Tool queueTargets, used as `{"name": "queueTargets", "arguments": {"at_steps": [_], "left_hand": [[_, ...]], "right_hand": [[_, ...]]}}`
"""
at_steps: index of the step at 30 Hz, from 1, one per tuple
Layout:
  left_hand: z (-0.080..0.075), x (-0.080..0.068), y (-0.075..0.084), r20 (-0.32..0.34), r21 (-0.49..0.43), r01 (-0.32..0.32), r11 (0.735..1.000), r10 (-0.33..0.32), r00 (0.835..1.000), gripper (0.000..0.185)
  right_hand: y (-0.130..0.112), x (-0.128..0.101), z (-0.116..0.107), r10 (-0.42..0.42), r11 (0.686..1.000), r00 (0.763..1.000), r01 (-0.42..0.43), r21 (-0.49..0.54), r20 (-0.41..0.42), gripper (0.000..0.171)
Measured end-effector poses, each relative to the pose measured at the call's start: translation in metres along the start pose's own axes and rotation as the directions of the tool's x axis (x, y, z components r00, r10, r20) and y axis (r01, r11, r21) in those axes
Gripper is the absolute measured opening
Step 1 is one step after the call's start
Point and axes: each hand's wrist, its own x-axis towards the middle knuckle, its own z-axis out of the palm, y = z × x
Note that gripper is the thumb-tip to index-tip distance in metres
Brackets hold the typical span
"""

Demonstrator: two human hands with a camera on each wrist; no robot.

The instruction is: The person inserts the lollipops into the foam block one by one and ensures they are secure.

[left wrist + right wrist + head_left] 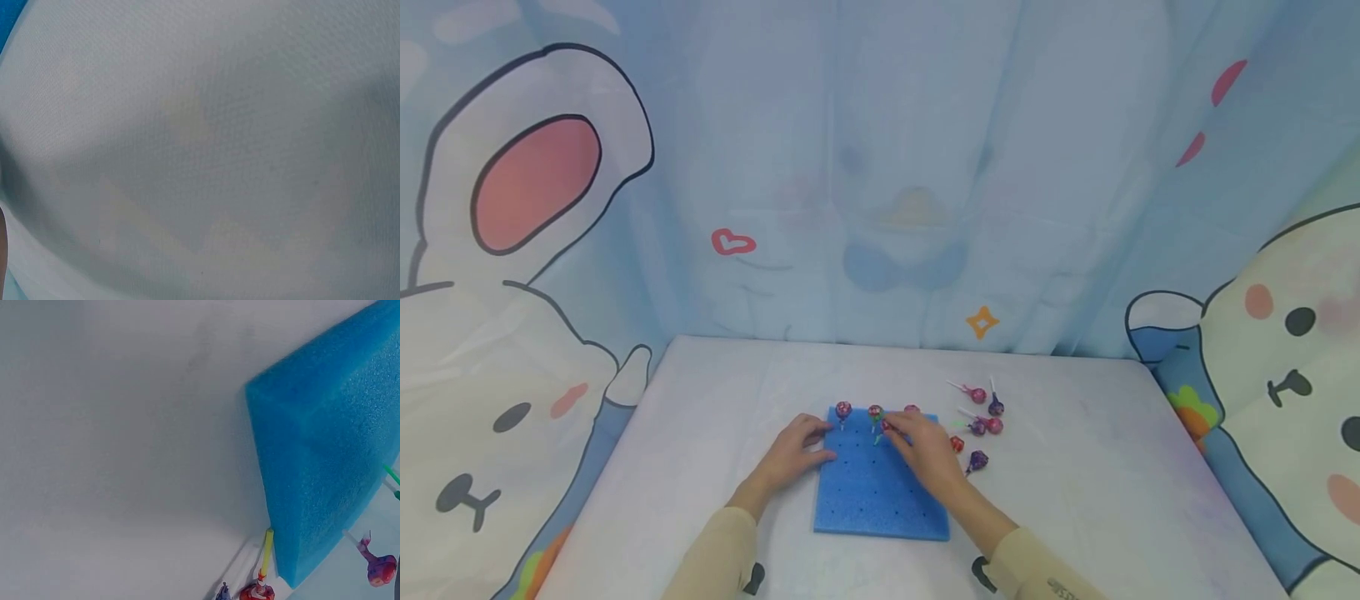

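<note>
A blue foam board (880,500) with rows of small holes lies on the white table (715,400). Three red-wrapped lollipops stand along its far edge: one at the left (843,409), one in the middle (875,412), one at the right (912,409). My right hand (892,427) reaches over the board and pinches another red lollipop (886,426) just in front of that row, its green stick pointing down. My left hand (822,442) rests on the board's left edge, fingers relaxed. The right wrist view shows the board's side (331,456) and a green stick (390,474).
Several loose purple and red lollipops (985,421) lie on the table right of the board; two of them (259,590) (380,569) show in the right wrist view. A cartoon curtain (880,167) closes off the back and sides. The left wrist view shows only white cloth (200,150).
</note>
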Motion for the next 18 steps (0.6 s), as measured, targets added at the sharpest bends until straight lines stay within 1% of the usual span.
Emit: {"name": "queueTargets", "arguments": {"at_steps": [4, 11, 15, 18], "left_hand": [[0.0, 0.0, 0.0, -0.001, 0.002, -0.011, 1.0, 0.011, 1.0, 0.044], [0.001, 0.0, 0.0, 0.001, -0.002, 0.005, 1.0, -0.005, 1.0, 0.044], [0.0, -0.001, 0.001, 0.005, 0.0, 0.011, 1.0, -0.011, 1.0, 0.045], [0.0, 0.0, 0.001, 0.005, -0.01, 0.001, 1.0, -0.001, 1.0, 0.045]], "right_hand": [[-0.001, 0.0, -0.001, -0.01, 1.0, 1.0, 0.01, 0.026, 0.002, 0.028], [-0.002, -0.002, 0.0, -0.019, 0.999, 1.0, 0.018, 0.033, 0.018, 0.027], [0.0, -0.003, 0.004, -0.015, 0.999, 1.0, 0.014, 0.05, 0.025, 0.026], [0.002, -0.004, 0.009, 0.002, 0.998, 1.0, -0.003, 0.062, 0.017, 0.025]]}}
